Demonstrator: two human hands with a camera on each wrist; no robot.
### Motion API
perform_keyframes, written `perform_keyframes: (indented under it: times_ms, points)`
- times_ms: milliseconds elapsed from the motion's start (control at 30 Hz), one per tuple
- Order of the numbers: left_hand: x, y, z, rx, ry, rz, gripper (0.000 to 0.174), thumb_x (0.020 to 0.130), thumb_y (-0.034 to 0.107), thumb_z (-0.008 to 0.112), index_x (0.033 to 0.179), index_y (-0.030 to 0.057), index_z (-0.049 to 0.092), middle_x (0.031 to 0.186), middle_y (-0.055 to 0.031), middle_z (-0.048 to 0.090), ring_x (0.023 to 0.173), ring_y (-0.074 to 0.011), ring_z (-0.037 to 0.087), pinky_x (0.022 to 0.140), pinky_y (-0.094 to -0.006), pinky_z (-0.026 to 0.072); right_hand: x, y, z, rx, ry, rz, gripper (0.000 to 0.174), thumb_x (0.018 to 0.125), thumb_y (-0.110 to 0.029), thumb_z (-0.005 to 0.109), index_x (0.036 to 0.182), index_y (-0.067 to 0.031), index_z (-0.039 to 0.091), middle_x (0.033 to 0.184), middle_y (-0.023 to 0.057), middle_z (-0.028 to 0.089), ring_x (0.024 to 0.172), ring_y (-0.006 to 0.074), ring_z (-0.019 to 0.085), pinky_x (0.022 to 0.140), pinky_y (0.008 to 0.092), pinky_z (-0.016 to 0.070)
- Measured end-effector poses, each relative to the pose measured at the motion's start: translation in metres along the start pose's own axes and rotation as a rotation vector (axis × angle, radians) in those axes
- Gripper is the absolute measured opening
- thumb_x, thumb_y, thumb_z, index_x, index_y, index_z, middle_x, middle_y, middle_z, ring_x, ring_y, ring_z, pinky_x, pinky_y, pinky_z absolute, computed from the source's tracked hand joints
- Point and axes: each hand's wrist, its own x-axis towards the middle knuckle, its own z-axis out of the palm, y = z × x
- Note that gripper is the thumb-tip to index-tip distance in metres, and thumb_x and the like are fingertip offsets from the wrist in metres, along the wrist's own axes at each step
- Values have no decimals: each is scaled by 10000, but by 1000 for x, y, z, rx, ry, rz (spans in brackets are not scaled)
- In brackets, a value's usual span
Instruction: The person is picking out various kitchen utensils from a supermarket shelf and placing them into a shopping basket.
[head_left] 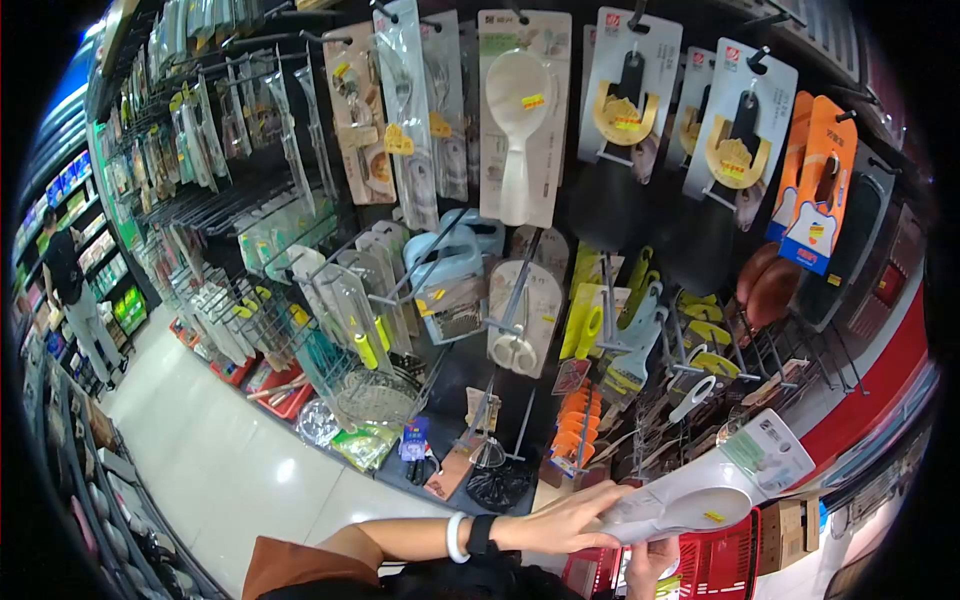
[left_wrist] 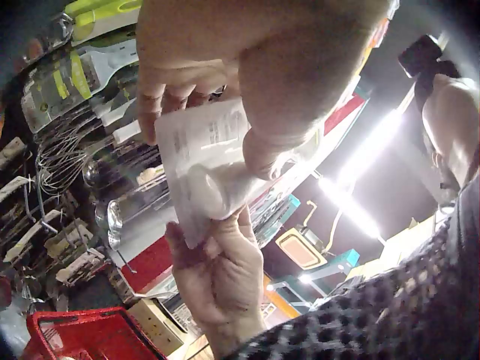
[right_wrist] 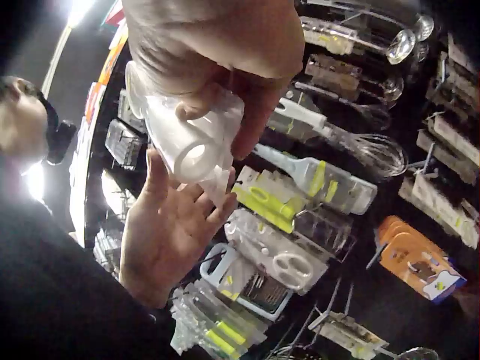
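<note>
Shop racks (head_left: 190,205) behind; fingers of the left hand (head_left: 565,522) pinch a packaged rice paddle (head_left: 700,495), the right hand (head_left: 648,562) wraps its handle end (likely light, slick plastic; best held there).

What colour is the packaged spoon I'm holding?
White spoon, in clear wrap with a white card; the head view shows it best.

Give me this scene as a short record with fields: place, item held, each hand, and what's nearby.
Place: shop aisle facing a rack of hanging kitchen utensils
Item held: packaged white rice spoon, off the rack
Left hand: grips the package's handle end, thumb against fingers
Right hand: pinches the same end from below
Nearby: red shopping basket under the hands; similar spoon hanging above
</note>
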Motion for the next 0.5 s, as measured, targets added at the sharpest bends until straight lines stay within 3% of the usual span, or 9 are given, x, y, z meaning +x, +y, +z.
perform_keyframes:
  times_ms: [33, 100, 167, 233, 300, 367, 433, 467, 500]
  points:
    - [2, 0, 2, -10, 7, -15, 664, 838, 343, 630, 1317, -9, 334, 1183, -180, 451, 1060, -298, 494, 866, -366, 429, -3, 1, -8, -4, -6, 18, 450, 811, -51, 622, 1202, 64, 432, 1130, 147, 558, 1006, 194, 566, 890, 336, 446]
    - [9, -1, 3, -43, -75, 10, 708, 818, 313, 647, 1344, -1, 290, 1211, -192, 401, 1126, -335, 433, 942, -380, 368, -6, 5, -29, -206, 208, -65, 391, 860, -35, 553, 1217, 63, 429, 1139, 141, 556, 1012, 201, 558, 884, 338, 445]
    - [9, -2, 1, -1, -66, 12, 638, 821, 225, 640, 1327, 4, 321, 1226, -178, 393, 1142, -320, 429, 945, -379, 376, -13, 18, -64, -95, 444, -86, 363, 900, -38, 498, 1239, 60, 416, 1155, 151, 548, 1032, 218, 544, 893, 340, 433]
    - [5, -6, -5, -35, -101, -77, 598, 805, 156, 636, 1310, 16, 347, 1216, -163, 403, 1134, -301, 444, 913, -359, 409, -13, 18, -88, -223, 812, -35, 374, 928, -102, 490, 1262, 49, 416, 1200, 164, 525, 1040, 226, 524, 905, 347, 424]
    - [-5, -20, -8, 32, -90, -119, 542, 814, 152, 629, 1281, 25, 384, 1152, -113, 428, 968, -212, 528, 869, -331, 416, -26, 54, -141, -301, 1035, -1, 386, 924, -132, 504, 1254, 54, 428, 1189, 159, 535, 983, 230, 543, 843, 344, 458]
    - [-15, -26, -15, 42, -90, -171, 535, 815, 140, 632, 1281, 28, 393, 1149, -107, 429, 934, -203, 545, 856, -322, 428, -47, 82, -180, -432, 1118, 303, 407, 909, -146, 526, 1249, 57, 433, 1155, 160, 557, 897, 242, 569, 723, 369, 495]
    - [-24, -28, -21, 6, -49, -241, 504, 822, 119, 631, 1267, 25, 414, 1157, -96, 430, 936, -172, 554, 811, -303, 463, -112, 230, -328, -578, 1073, 370, 381, 867, -172, 571, 1179, 31, 491, 1064, 148, 587, 809, 243, 586, 600, 402, 510]
    - [-27, -28, -24, 10, -36, -268, 501, 821, 109, 632, 1265, 26, 416, 1164, -96, 429, 938, -169, 555, 812, -301, 465, -150, 204, -311, -584, 1059, 377, 381, 867, -172, 571, 1179, 31, 491, 1064, 148, 587, 809, 243, 586, 600, 402, 510]
    - [-31, -27, -27, 15, -20, -298, 498, 819, 100, 632, 1264, 27, 419, 1171, -95, 429, 939, -165, 556, 814, -299, 467, -112, 163, -236, -198, 879, 502, 329, 860, -185, 561, 1103, 34, 525, 1022, 152, 596, 784, 260, 593, 609, 405, 506]
